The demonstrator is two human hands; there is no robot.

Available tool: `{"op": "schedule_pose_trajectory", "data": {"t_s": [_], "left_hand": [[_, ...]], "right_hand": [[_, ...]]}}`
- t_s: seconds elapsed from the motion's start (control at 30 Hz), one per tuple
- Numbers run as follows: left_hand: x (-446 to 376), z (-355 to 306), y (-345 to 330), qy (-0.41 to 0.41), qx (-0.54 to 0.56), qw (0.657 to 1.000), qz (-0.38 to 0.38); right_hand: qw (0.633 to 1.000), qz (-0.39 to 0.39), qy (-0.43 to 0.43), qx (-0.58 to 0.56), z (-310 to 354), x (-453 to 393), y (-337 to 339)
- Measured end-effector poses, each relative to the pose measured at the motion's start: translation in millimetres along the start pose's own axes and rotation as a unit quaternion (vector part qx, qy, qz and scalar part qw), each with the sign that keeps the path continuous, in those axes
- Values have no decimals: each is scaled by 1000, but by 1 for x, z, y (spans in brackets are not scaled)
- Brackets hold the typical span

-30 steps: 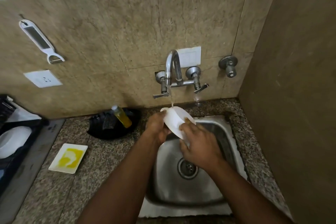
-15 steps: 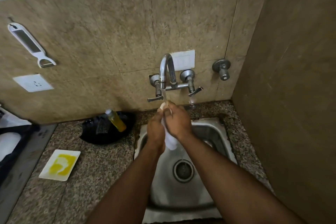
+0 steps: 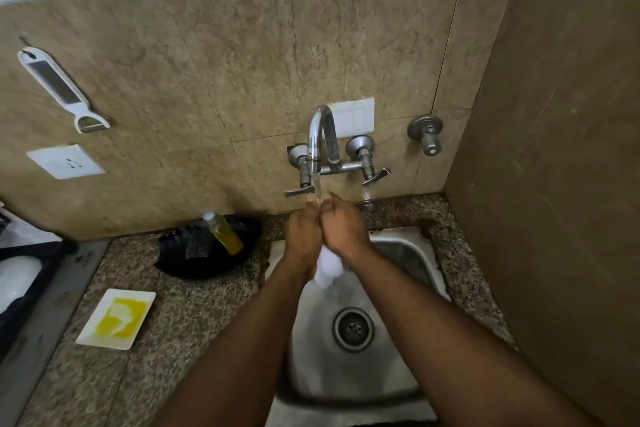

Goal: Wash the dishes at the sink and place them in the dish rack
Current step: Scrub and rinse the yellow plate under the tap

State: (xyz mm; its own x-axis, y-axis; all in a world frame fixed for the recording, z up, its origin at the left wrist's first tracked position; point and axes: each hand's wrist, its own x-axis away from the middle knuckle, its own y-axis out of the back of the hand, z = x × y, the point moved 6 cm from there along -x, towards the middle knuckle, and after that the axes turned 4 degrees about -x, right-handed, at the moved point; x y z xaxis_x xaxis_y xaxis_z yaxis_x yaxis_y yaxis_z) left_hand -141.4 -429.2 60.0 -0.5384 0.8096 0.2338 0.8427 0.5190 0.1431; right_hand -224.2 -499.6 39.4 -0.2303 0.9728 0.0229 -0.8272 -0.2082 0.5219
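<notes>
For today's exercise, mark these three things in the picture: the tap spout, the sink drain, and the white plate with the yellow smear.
tap spout [image 3: 320,128]: head view, on the curved chrome neck.
sink drain [image 3: 353,329]: head view, on the strainer's middle.
white plate [image 3: 138,298]: head view, on its bare rim near the far corner.

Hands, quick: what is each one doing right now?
Left hand: curled around the white dish, under the running water.
Right hand: also curled around it.

hands showing: 2, left [image 3: 304,236], right [image 3: 346,230] | white dishes sitting: 3 | bottle lying: 1 [image 3: 224,233] | tap running: 1 [image 3: 320,139]
</notes>
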Motion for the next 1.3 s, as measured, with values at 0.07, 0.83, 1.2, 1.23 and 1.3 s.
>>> {"op": "schedule_pose_trajectory", "data": {"t_s": [0.07,0.83,1.2,1.23,1.3], "left_hand": [[-1,-1,-5,-22,0,999,25],[-21,9,-3,186,160,966,78],[9,3,-13,70,114,989,61],[6,8,-14,105,162,978,81],[-2,12,-11,160,203,962,92]], "right_hand": [[999,-34,-1,15,3,-5,11],[950,1,256,177,24,24,4],[999,20,31,18,3,-10,12],[995,9,85,47,9,-3,13],[974,-3,197,115,17,14,10]]}}
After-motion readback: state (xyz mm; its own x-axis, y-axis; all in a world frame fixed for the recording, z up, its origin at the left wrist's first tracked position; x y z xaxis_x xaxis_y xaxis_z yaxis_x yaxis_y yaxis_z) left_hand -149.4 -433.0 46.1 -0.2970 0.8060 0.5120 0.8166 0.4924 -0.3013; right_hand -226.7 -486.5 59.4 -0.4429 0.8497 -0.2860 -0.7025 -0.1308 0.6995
